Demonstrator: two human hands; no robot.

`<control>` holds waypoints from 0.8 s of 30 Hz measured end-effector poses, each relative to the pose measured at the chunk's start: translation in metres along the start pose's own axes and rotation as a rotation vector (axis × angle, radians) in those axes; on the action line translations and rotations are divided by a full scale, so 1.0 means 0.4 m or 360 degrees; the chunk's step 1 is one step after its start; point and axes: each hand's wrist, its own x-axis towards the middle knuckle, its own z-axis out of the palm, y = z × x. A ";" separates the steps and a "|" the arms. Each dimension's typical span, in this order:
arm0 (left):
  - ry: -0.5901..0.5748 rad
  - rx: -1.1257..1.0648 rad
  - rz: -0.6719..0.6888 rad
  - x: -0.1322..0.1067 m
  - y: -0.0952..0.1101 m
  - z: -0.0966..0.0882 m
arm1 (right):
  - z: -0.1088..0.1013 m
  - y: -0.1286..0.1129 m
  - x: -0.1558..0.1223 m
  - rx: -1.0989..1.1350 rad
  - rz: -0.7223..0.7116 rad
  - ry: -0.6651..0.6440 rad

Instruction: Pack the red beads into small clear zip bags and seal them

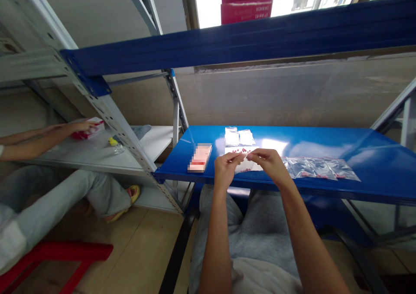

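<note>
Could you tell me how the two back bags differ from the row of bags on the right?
The two back bags show no pink beads; the row of bags has them along its lower edge. The pair looks whiter; the row darker. Both are plastic, on the blue shelf.

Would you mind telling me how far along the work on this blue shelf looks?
Done, it seems: a row of clear bags with red beads inside lies to the right. In hand: the left hand and right hand appear to pinch a held clear bag between their fingers. Left: red beads that look loose, and a small pile of clear bags at the back of the blue shelf.
</note>
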 end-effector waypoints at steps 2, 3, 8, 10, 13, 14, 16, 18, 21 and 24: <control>-0.0032 -0.0017 -0.0023 0.000 0.005 0.003 | -0.001 -0.005 -0.002 0.0011 0.0037 -0.0012; -0.0047 -0.0032 -0.0042 -0.001 0.006 0.006 | -0.001 -0.008 -0.004 0.0028 0.0059 -0.0015; -0.0144 -0.0110 -0.0216 -0.006 0.000 0.025 | -0.012 -0.004 -0.015 0.0195 0.0189 0.0038; -0.0237 -0.0132 -0.0278 -0.009 -0.011 0.036 | -0.030 0.008 -0.024 0.0216 0.0229 0.0088; -0.0336 -0.0206 -0.0338 -0.012 -0.024 0.066 | -0.074 0.028 -0.046 0.0234 0.0332 0.0105; -0.0336 -0.0237 -0.0351 -0.013 -0.027 0.081 | -0.094 0.033 -0.054 0.0235 0.0382 0.0092; -0.0307 -0.0308 -0.0381 -0.013 -0.030 0.125 | -0.138 0.042 -0.070 0.0221 0.0471 0.0063; -0.0298 -0.0397 -0.0420 -0.014 -0.036 0.185 | -0.191 0.048 -0.085 0.0166 0.0511 0.0043; -0.0334 -0.0485 -0.0436 -0.016 -0.055 0.302 | -0.289 0.065 -0.110 -0.0009 0.0495 0.0082; -0.0390 -0.0418 -0.0405 -0.014 -0.079 0.439 | -0.407 0.098 -0.141 -0.0184 0.0526 0.0278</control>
